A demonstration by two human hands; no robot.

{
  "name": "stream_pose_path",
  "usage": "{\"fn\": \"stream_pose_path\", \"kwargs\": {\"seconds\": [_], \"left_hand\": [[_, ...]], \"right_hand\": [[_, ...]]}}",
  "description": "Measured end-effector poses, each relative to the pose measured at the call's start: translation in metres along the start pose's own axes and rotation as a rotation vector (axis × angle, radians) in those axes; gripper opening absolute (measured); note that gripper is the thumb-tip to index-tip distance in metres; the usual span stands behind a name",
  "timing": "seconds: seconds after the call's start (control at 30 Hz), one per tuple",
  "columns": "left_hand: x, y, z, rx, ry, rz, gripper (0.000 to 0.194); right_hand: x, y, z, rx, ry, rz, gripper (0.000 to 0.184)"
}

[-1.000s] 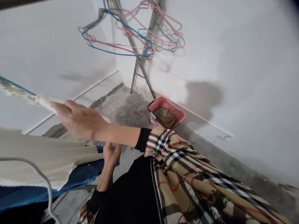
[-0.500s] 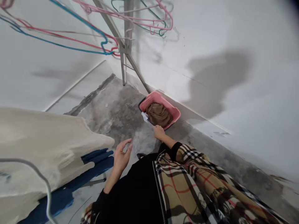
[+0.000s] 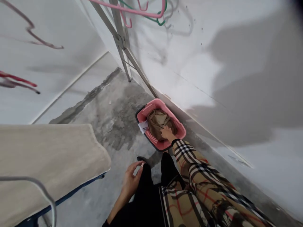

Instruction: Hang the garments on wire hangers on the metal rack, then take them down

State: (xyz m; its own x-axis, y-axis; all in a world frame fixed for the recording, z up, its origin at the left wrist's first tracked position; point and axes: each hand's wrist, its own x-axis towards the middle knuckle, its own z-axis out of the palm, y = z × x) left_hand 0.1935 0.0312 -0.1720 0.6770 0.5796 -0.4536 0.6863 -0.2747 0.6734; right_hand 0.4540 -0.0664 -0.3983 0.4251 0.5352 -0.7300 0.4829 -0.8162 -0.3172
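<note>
A pink laundry basket (image 3: pixel 161 146) stands on the concrete floor against the white wall. A crumpled brown garment (image 3: pixel 156 120) lies in it, with a white tag (image 3: pixel 143 126) hanging over the rim. My right hand (image 3: pixel 167 132), in a tan plaid sleeve, reaches down into the basket. Its fingers lie stretched on the brown garment and have not closed round it. My left hand (image 3: pixel 132 182) hangs beside my black trouser leg, fingers loosely curled and apart, holding nothing.
A board with a cream cover (image 3: pixel 47 157) and blue underside fills the lower left, with a grey wire hanger (image 3: pixel 46 193) in front of it. A metal rack's legs (image 3: pixel 121 42) stand in the corner, with pink and green hangers (image 3: pixel 142 12) above. Red hangers (image 3: pixel 19 80) show at the left.
My right hand left the cloth on the board and went down into the basket onto the brown garment. My left hand dropped beside my leg. The view tipped down toward the basket.
</note>
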Motion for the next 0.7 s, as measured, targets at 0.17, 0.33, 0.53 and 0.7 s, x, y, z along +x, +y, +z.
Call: {"fn": "stream_pose_path", "kwargs": {"seconds": [0.17, 0.33, 0.53, 0.7], "left_hand": [[-0.003, -0.018, 0.002, 0.025, 0.032, -0.166, 0.031], [-0.005, -0.035, 0.001, 0.047, 0.028, -0.243, 0.033], [0.0, -0.044, 0.008, -0.153, -0.036, -0.313, 0.039], [0.033, -0.039, 0.034, -0.685, -0.11, -0.556, 0.059]], "right_hand": [[0.055, -0.015, 0.005, 0.019, -0.057, -0.063, 0.038], [0.063, -0.014, 0.01, 0.194, -0.082, -0.013, 0.038], [0.012, -0.027, -0.013, 0.634, -0.028, -0.03, 0.035], [-0.078, -0.062, -0.028, 0.999, -0.111, -0.15, 0.032]]}}
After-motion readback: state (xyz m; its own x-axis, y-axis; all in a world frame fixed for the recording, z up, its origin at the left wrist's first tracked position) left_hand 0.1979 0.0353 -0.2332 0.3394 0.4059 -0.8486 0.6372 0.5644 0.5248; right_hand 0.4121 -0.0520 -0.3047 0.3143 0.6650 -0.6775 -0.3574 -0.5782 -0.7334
